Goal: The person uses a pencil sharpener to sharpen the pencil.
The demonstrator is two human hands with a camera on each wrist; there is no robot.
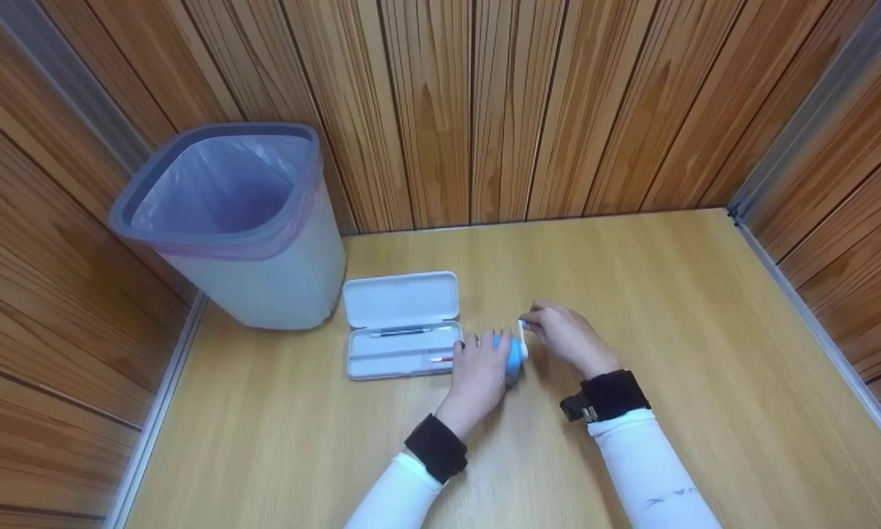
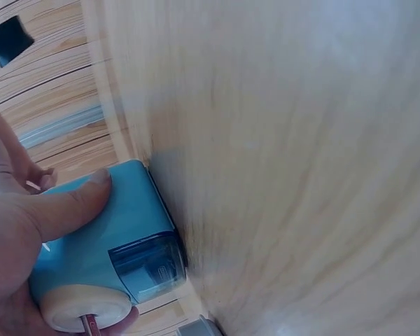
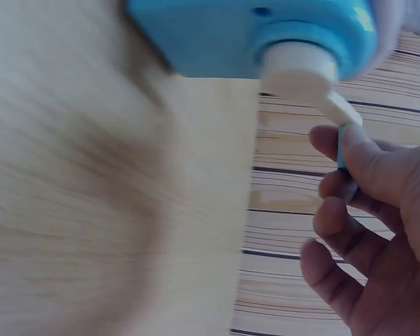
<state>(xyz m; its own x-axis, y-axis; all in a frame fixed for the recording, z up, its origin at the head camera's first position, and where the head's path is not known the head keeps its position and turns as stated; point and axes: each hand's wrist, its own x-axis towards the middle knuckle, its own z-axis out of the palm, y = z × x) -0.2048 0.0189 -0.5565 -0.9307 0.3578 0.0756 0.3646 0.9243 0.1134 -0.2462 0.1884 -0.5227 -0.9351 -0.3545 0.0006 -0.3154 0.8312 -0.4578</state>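
A blue crank pencil sharpener [image 1: 513,358] stands on the table, and my left hand [image 1: 479,373] grips it from above. In the left wrist view the thumb presses on the blue body [image 2: 129,210], beside a clear dark shavings window [image 2: 150,266]. A red pencil [image 2: 90,325] sticks out of its cream round holder [image 2: 70,308]; its pale end points over the pencil case [image 1: 367,367]. My right hand [image 1: 569,339] pinches the knob of the white crank [image 3: 343,110] between thumb and index finger. The other fingers are loosely bent.
The grey pencil case lies with its lid [image 1: 401,300] raised, left of the sharpener. A dark pen [image 1: 402,332] lies in its rear compartment. At the back left stands a lined waste bin [image 1: 286,286]. Wood-panelled walls [image 1: 440,110] border the table.
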